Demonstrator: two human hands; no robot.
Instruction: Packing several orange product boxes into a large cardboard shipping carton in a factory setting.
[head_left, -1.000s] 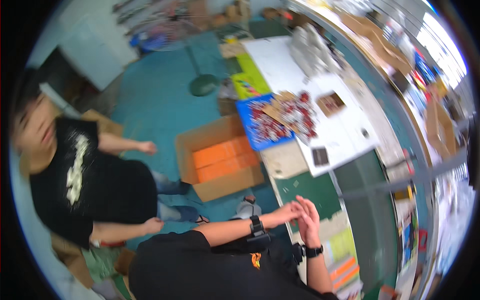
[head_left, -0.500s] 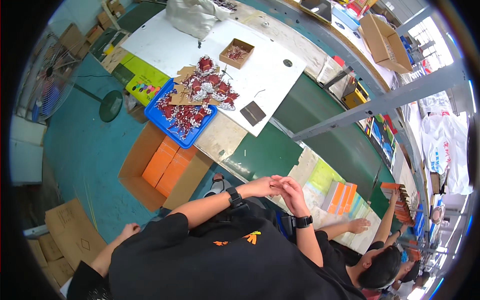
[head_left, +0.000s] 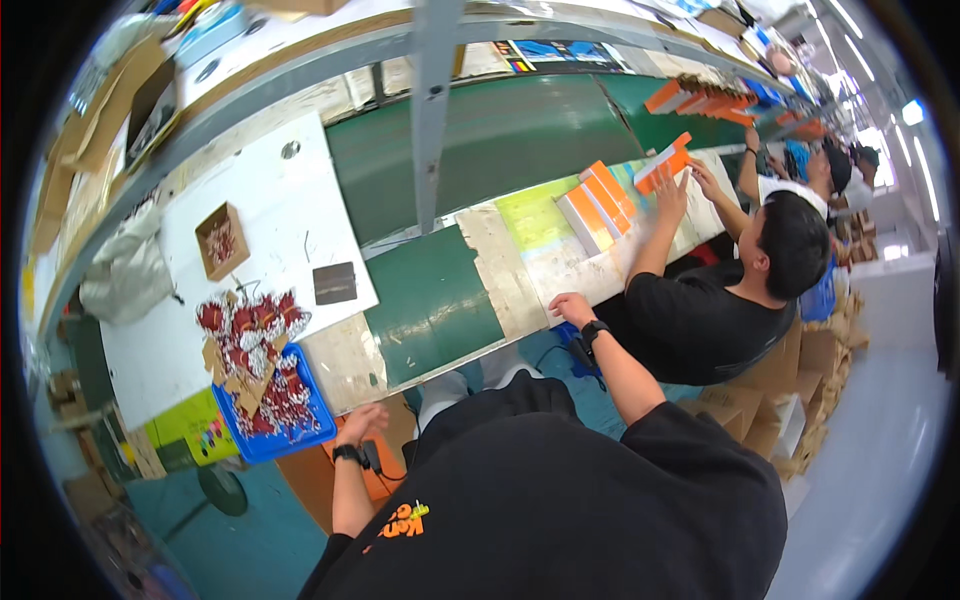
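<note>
My left hand hangs beside the front table edge, just right of a blue tray; its fingers are loosely extended and hold nothing visible. My right hand is at the table edge on the right, fingers loosely bent and apart with nothing in them. Bundles of dark red wires with white ends fill the tray, and more wire bundles are heaped behind it with pieces of brown cardboard. Below my left hand, an orange box shows inside a carton partly hidden by my arm.
Orange-and-white boxes stand right of a green mat. A co-worker there handles another orange box. A small brown box of wires and a dark square plate lie on the white board. A grey post rises beyond.
My hands were together in front of me and have parted, left toward the tray, right toward the co-worker. The view has turned right. The co-worker now has both hands at an orange box.
</note>
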